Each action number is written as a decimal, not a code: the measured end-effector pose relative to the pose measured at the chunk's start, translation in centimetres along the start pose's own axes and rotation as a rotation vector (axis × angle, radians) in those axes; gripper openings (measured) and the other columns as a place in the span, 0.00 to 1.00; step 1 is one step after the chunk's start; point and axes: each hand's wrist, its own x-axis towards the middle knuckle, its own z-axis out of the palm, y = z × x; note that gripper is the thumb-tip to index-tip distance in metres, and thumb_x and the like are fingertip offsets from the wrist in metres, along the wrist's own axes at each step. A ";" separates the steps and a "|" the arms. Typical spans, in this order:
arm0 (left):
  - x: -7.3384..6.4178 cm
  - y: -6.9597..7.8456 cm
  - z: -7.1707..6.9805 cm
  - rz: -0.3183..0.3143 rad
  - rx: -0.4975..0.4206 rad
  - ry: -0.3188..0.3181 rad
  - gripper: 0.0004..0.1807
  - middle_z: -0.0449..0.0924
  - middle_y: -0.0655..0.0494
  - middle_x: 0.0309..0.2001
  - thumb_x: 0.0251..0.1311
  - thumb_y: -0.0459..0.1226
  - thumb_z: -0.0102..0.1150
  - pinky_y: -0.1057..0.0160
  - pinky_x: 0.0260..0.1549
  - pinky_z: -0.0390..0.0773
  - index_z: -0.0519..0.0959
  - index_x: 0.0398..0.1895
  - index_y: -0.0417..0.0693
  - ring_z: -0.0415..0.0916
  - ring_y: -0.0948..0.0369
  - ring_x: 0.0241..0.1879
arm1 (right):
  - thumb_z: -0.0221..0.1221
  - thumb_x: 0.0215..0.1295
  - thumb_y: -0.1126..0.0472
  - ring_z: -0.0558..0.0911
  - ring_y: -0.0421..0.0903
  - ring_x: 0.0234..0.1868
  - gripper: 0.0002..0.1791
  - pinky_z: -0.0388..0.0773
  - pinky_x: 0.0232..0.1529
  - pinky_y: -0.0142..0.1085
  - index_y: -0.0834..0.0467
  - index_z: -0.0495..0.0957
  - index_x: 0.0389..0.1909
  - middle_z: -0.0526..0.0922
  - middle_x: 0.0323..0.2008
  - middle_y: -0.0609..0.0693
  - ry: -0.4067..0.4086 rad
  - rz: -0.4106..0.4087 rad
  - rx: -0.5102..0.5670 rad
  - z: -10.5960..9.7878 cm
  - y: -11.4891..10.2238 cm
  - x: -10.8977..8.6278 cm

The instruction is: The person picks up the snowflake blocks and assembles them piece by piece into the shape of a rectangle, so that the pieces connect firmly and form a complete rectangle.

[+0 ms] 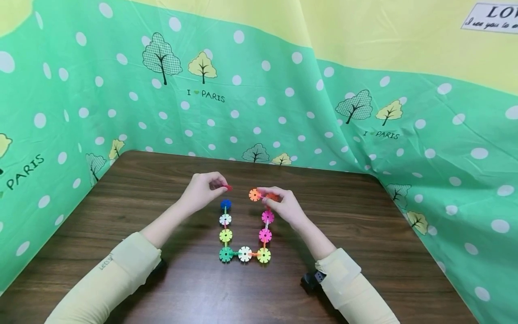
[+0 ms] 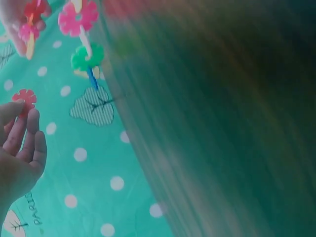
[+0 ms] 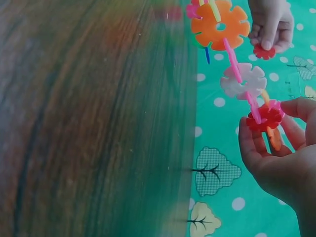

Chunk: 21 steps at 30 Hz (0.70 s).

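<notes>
Between thumb and fingertips, my left hand point(image 1: 203, 192) pinches a single notched red plastic snowflake disc point(image 2: 26, 98), held above the far end of the left row. My right hand point(image 1: 285, 208) grips the far right end of a U-shaped chain of interlocking discs, with its fingers around a red disc point(image 3: 265, 118). An orange disc point(image 1: 254, 195) sticks out from that end toward the left hand. A blue disc point(image 1: 225, 204) ends the chain's left side; a green disc point(image 1: 226, 254) and a yellow disc point(image 1: 264, 256) form the near corners. A gap separates the two hands.
The chain lies on a dark brown wooden table point(image 1: 190, 279). Behind the table and along its sides hangs a green and yellow curtain point(image 1: 251, 103) with dots and trees. Black devices, such as the one at the right wrist point(image 1: 310, 281), are strapped beneath the cuffs.
</notes>
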 end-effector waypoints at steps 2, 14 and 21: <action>-0.1 0.4 0.5 0.005 -0.008 0.002 0.04 0.83 0.57 0.28 0.53 0.34 0.67 0.66 0.30 0.79 0.80 0.29 0.48 0.76 0.64 0.26 | 0.63 0.59 0.65 0.80 0.47 0.38 0.18 0.76 0.33 0.29 0.55 0.80 0.52 0.83 0.44 0.56 0.005 -0.002 -0.005 0.1 -0.1 0.0; 0.2 1.7 2.2 0.030 -0.044 0.029 0.05 0.83 0.57 0.27 0.51 0.32 0.69 0.67 0.30 0.80 0.81 0.28 0.47 0.76 0.66 0.25 | 0.66 0.54 0.69 0.79 0.51 0.46 0.20 0.77 0.45 0.32 0.65 0.79 0.50 0.82 0.49 0.60 0.047 -0.004 0.000 0.5 -3.7 -0.9; 0.2 2.2 2.6 0.050 -0.075 0.009 0.05 0.83 0.57 0.26 0.51 0.31 0.69 0.67 0.29 0.80 0.81 0.27 0.47 0.76 0.66 0.26 | 0.65 0.55 0.69 0.79 0.46 0.40 0.20 0.78 0.40 0.26 0.66 0.79 0.50 0.81 0.49 0.61 0.034 0.009 0.084 0.6 -3.6 -0.8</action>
